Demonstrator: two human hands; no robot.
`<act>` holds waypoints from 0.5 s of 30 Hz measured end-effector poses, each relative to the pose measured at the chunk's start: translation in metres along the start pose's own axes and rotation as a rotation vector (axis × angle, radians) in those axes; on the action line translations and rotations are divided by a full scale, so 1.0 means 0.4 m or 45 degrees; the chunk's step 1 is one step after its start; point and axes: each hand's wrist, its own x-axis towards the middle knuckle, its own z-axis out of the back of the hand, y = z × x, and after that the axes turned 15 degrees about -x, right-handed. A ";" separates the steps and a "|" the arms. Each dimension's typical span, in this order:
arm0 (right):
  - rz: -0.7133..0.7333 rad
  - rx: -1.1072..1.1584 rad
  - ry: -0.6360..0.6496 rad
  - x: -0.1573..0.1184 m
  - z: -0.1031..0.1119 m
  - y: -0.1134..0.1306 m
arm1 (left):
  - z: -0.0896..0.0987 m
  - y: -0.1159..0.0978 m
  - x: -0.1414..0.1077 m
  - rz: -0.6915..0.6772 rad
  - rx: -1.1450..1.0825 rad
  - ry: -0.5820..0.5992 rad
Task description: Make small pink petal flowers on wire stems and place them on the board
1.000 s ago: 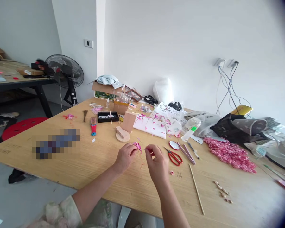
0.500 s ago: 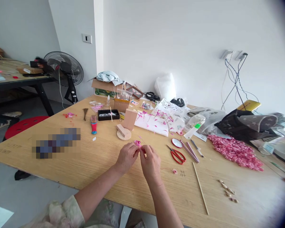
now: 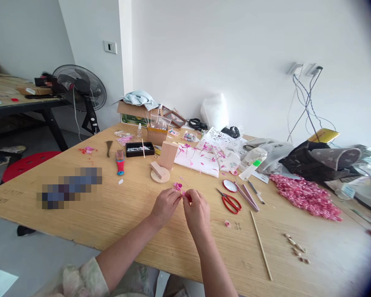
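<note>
A small pink flower is pinched between my two hands above the middle of the wooden table. The fingers of my left hand close on its lower left side. My right hand pinches close by, its fingertips almost touching the left ones; the flower's stem and whatever thread is there are largely hidden by the fingers. Just beyond stand a round wooden base and an upright wooden block. Red-handled scissors lie to the right of my right hand, with a small pink spool nearer me.
Pink flowers lie on a white cloth at the back. Rightward are tweezers, a wooden stick and a heap of pink pieces. A black tray and a red-blue brush sit to the left.
The flower's head has tipped slightly left and shows more clearly above my fingers. Both hands stay nearly in place, still pinching. The camera view has shifted slightly.
</note>
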 end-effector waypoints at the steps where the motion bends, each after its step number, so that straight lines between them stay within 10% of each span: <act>1: -0.004 0.019 -0.006 0.001 0.001 0.000 | 0.001 -0.002 0.001 0.015 -0.043 -0.011; 15: -0.115 0.608 -0.025 -0.015 0.007 -0.001 | 0.018 -0.032 0.016 0.407 -0.681 -0.198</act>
